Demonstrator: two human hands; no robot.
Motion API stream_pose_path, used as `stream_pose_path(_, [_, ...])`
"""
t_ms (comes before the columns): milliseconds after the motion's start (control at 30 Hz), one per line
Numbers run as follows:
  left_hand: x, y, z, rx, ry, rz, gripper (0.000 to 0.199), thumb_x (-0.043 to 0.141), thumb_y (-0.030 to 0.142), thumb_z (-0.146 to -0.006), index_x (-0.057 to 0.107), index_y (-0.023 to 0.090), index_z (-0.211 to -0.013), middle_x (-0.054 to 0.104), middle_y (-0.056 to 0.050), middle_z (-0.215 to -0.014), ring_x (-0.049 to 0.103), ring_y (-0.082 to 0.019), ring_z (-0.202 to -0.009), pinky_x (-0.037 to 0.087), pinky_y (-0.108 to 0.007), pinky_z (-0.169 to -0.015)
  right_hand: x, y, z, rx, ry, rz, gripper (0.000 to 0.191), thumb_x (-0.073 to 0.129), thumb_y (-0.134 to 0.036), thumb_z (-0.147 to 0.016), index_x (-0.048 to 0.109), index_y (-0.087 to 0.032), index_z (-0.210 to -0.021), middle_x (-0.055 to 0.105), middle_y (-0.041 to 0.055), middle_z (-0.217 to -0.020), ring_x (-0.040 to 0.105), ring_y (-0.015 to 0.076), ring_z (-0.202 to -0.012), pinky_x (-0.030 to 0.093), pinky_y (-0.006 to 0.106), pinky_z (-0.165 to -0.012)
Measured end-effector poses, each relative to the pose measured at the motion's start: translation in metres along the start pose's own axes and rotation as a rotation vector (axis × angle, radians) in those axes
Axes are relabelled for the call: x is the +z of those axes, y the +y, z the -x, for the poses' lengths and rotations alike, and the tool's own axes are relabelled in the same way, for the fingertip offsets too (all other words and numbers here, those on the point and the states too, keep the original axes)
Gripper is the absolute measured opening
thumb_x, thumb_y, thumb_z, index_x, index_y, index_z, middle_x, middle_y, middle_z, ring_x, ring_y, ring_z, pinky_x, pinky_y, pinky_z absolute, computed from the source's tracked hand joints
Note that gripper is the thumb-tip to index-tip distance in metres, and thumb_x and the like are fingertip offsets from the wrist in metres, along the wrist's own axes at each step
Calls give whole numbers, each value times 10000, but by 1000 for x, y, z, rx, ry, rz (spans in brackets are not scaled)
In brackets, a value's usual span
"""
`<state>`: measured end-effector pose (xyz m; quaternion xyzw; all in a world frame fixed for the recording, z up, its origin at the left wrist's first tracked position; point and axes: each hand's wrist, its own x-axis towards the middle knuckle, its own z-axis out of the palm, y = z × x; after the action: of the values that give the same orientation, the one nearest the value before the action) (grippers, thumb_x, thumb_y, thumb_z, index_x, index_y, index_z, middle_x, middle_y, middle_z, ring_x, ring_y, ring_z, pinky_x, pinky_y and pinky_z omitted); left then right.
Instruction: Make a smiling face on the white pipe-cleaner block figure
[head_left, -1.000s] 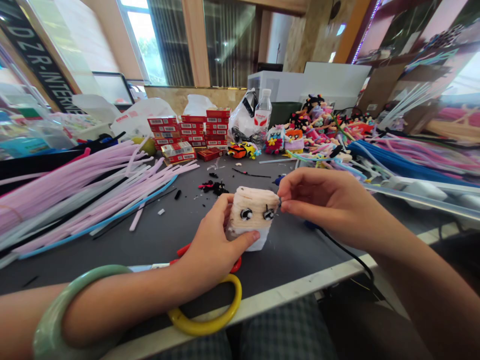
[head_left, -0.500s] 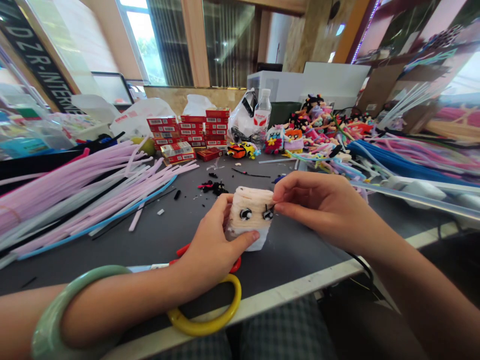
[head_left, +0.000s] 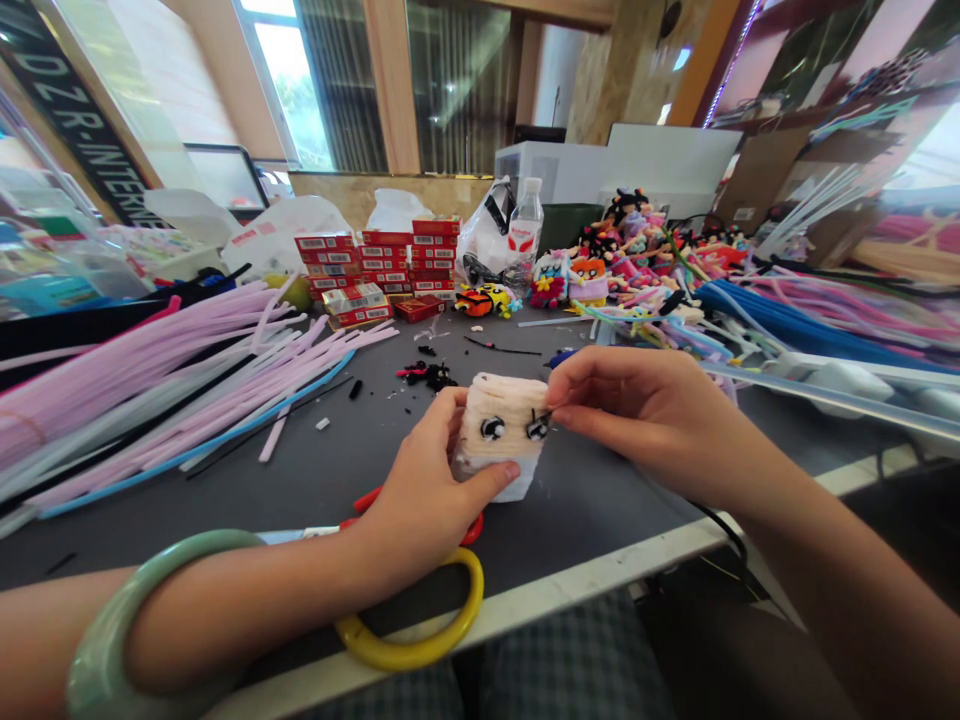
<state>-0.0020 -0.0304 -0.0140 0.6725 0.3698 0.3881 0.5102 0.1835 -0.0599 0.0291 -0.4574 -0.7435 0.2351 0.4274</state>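
Observation:
Upright above the table's front half is a cream and white block figure of pipe cleaners, with two black-and-white eyes on its face. My left hand is wrapped round its left side, the thumb across the lower front. At the figure's right edge, my right hand pinches a thin black strand beside the right eye. How far the strand runs inside my fingers is hidden. Scissors with a yellow handle lie under my left forearm, and a red handle shows behind my left hand.
Pink and white pipe cleaners spread over the table's left side. Stacked red boxes, a plastic bottle and a heap of small dolls stand at the back. Black scraps lie behind the figure. Blue pipe cleaners lie at right.
Almost nothing differs. Both hands keep their hold, and the black strand by the right eye has shifted very slightly.

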Motion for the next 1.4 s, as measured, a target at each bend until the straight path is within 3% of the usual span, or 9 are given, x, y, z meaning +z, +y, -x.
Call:
stream_pose_path(533, [-1, 0, -1, 4, -1, 23, 391, 679, 156, -677, 487, 199, -1015, 667, -28, -1020, 642, -218, -964, 481, -357, -868, 0, -3, 1, -35, 2, 92, 99, 553, -130, -753, 618, -204, -746, 654, -26, -698, 588, 115, -627, 426, 222, -566])
stream_pose_path(767, [0, 0, 0, 23, -11, 30, 371, 677, 155, -679, 492, 201, -997, 667, -30, -1017, 640, -223, -974, 477, -359, -874, 1, -7, 3, -112, 26, 285, 122, 524, -123, -791, 620, -195, -768, 664, -17, -701, 579, 110, -631, 428, 217, -581])
stream_pose_path(1133, [0, 2, -1, 23, -4, 22, 376, 669, 155, -659, 489, 202, -986, 663, -33, -1015, 638, -226, -962, 473, -366, -879, 6, -10, 6, -271, 154, 555, 137, 576, -80, -787, 641, -199, -771, 640, -56, -627, 527, 77, -508, 373, 203, -478])
stream_pose_path(1400, [1, 0, -2, 28, -1, 27, 397, 672, 169, -652, 492, 198, -1004, 661, -34, -1043, 632, -223, -976, 474, -349, -869, 8, -9, 7, -374, 204, 643, 126, 620, -47, -777, 652, -169, -770, 656, -48, -666, 552, 69, -551, 392, 179, -537])
